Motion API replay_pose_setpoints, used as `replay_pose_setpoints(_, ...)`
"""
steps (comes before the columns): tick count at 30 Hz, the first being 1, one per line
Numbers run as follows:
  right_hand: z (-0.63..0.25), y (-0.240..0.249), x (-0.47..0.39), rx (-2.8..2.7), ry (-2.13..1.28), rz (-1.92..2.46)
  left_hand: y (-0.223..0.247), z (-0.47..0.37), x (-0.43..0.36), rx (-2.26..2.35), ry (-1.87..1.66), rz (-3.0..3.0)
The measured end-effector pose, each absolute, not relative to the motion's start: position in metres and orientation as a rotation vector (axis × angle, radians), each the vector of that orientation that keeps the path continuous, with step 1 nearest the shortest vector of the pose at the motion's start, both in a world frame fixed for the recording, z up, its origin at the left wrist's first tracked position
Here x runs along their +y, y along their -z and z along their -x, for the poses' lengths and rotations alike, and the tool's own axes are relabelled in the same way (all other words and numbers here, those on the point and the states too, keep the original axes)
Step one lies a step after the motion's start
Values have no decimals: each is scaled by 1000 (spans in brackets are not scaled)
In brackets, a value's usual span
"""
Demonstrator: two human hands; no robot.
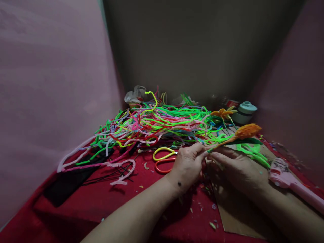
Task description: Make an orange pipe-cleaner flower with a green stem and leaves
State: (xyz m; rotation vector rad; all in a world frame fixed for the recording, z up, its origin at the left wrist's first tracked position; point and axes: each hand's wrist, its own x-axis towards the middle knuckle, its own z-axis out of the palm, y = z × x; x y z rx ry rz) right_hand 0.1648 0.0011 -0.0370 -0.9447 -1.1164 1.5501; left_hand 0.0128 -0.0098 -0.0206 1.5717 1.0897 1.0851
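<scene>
An orange fuzzy flower bud (247, 131) on a stem with a dark green leaf (249, 141) points up and right from between my hands. My left hand (188, 163) is closed, its thumb and fingers pinching the stem's lower end. My right hand (234, 166) is closed too, its thumb and fingertips pressed at the same stem, right beside my left fingertips. Scissors with one yellow and one red handle loop (164, 154) lie just left of my left hand, their blades mostly hidden by it.
A big pile of colourful pipe cleaners (162, 123) covers the table's back. Cardboard (234, 216) lies under my right forearm. A pink glue gun (288, 177) sits at right, a pale green jar (246, 113) behind. Orange flower (222, 114), black cloth (67, 182) and scraps lie on red cloth (121, 206).
</scene>
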Motion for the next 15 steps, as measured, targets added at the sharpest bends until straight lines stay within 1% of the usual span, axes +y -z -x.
replay_pose_setpoints(4,-168,39,2,-1188,-1510,929,20,-14,-8,930,-1019,-1244)
replay_pose_setpoints(10,-166,35,2,-1238,-1497,902,20,-6,-2,562,-862,-972)
replay_pose_setpoints(15,-165,37,2,-1140,-1518,864,20,-5,-1,486,-783,-897)
